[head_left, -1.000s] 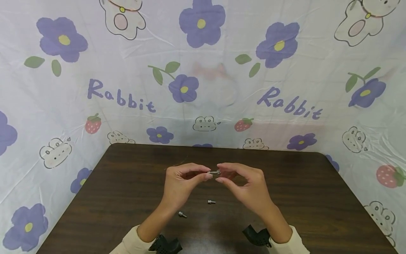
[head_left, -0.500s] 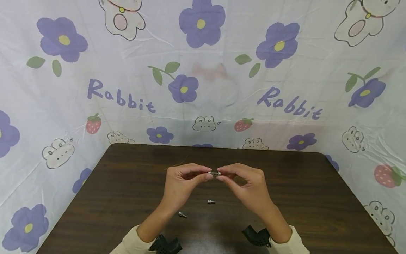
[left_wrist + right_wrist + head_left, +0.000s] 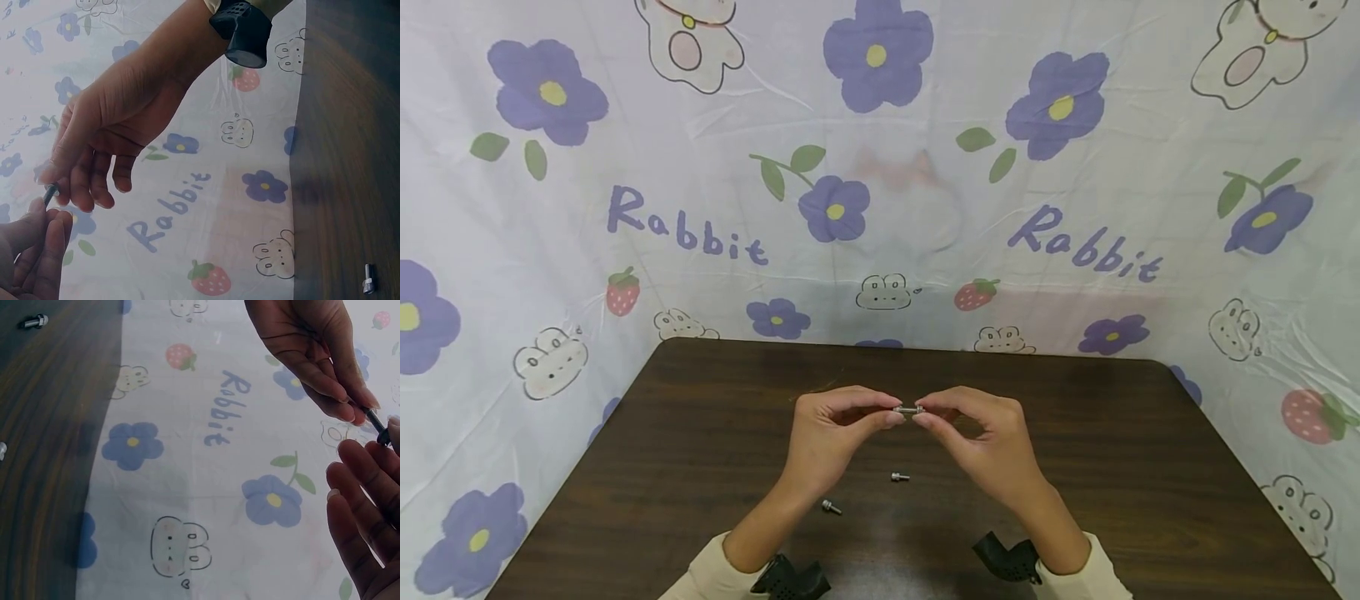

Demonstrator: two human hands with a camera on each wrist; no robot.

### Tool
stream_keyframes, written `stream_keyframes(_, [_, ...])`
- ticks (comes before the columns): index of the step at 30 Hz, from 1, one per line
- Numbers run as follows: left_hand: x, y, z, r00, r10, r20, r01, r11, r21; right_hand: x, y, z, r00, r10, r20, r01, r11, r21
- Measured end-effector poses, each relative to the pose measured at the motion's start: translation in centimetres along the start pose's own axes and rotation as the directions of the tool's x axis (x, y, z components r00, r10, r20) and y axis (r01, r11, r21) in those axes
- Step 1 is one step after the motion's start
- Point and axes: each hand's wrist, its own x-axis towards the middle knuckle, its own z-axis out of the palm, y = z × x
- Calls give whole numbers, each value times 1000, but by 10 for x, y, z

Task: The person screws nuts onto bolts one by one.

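A small metal bolt (image 3: pixel 909 409) is held level between both hands, above the dark table. My left hand (image 3: pixel 842 429) pinches one end of it between thumb and fingertips, which hide that end. A bare length of threaded shank (image 3: pixel 375 419) spans the gap between the hands. At the bolt's other end, a small nut (image 3: pixel 54 189) sits on the thread. My right hand (image 3: pixel 981 425) pinches this nut with thumb and index finger, its other fingers loosely spread in the right wrist view.
Two more short bolts lie on the brown wooden table (image 3: pixel 1112 467): one bolt (image 3: pixel 900 477) below the hands, another bolt (image 3: pixel 831 507) near the left forearm. A patterned cloth (image 3: pixel 925 208) hangs behind the table and at both sides. Black camera mounts (image 3: pixel 1009 558) sit at the wrists.
The right fingertips have closed from loosely around the nut to a pinch on it, then shifted very slightly right. The left hand and the table bolts stay nearly still.
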Motion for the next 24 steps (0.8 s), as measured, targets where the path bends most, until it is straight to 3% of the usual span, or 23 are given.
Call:
stream_keyframes(7, [-1,2,1,1000,-5,-1,5,1000,5,-1,0,1,1000,18,22,-18,999,27])
stream_keyframes(15, [0,2,1,1000,-6,-13,6,1000,16,-1,-2,-1,992,118,46,-117,993,-23])
stream_keyframes(24, [1,3,-1,999,-6,-32,8,999,53,0,-3,-1,996,74,55,-73,997,-25])
